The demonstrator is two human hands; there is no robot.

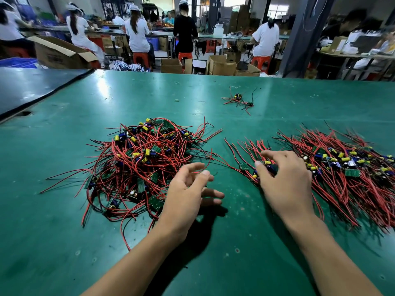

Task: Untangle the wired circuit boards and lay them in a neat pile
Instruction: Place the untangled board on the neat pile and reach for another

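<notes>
The right hand [286, 180] is gripping a wired circuit board [269, 166], fingers curled round it, and seemingly laying it on the neat pile [346, 167] at its 3 o'clock. The left hand [190, 189] is hovering, fingers loosely spread, holding nothing. Next it is probably needing to tease another board from the tangled heap [145, 159] at its 10 o'clock.

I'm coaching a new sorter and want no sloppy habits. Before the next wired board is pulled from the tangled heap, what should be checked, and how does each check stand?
1. Left hand free: ok; fingers relaxed, holding nothing, beside the tangled heap of red-and-black-wired green circuit boards.
2. Right hand has let go: cannot tell; its fingers curl over boards at the left edge of the neat pile of wired boards.
3. Neat pile's wires run one way: ok.
4. Nothing bridges the piles: not ok; a wire from the lone green board by the right thumb reaches toward the heap.
5. Strays gathered: not ok; a small wired cluster lies apart, far across the green table mat.
</notes>
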